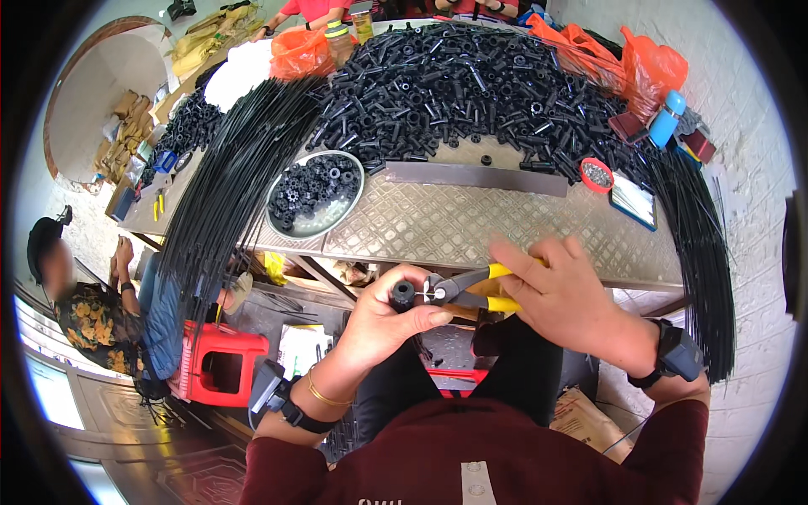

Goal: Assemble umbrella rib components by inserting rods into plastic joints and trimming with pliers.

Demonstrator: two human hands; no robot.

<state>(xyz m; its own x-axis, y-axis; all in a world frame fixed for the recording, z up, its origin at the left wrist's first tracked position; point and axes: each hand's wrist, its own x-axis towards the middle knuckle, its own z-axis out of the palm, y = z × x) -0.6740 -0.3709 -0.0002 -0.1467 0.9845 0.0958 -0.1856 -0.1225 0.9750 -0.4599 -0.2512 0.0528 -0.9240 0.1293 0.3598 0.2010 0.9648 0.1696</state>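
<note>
My left hand is closed around a short black cylinder whose round end has a hole. This is above my lap, just off the table's near edge. In my right hand is a pair of pliers with yellow handles, which are spread somewhat apart. The dark pliers head points left at the cylinder. Between them shows a small shiny metal piece; whether the jaws grip it is too small to tell.
A large heap of black plastic parts covers the far table. Bundles of black rods hang over both sides. A bowl of black parts, a flat bar, a red dish and a blue bottle stand nearer. Another person sits left.
</note>
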